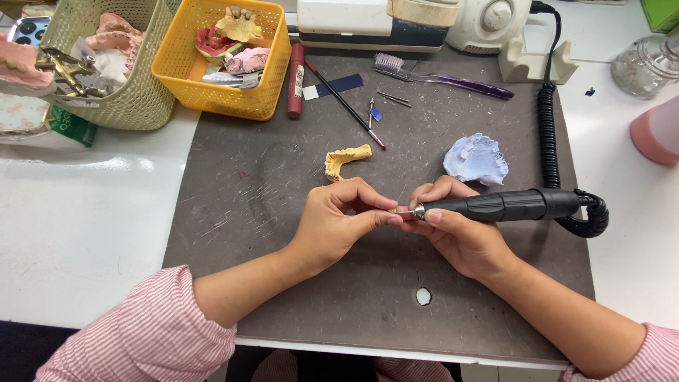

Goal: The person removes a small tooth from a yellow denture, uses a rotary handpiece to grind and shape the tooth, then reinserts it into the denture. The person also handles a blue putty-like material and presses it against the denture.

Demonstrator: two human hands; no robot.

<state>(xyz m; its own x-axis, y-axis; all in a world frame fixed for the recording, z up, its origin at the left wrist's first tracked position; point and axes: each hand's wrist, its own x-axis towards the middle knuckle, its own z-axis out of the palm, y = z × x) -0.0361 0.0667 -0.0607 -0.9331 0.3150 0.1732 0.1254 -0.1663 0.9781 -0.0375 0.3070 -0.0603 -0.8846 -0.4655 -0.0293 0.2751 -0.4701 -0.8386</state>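
1. Handpiece (506, 205), black with a coiled cord (548, 134), lay across the grey mat (283, 247), gripped in the right hand (460, 233).
2. Left hand (339, 219) pinched its fingers closed at the metal tip (417, 211).
3. Yellow dental cast (345, 160) sat just beyond; blue cast (477, 159) far right.

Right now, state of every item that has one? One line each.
left hand: pinching the bit at the handpiece tip
right hand: gripping the black handpiece
yellow dental cast: lying on mat, untouched
blue dental cast: lying on mat, untouched
yellow basket: open, holding casts
purple toothbrush: lying flat
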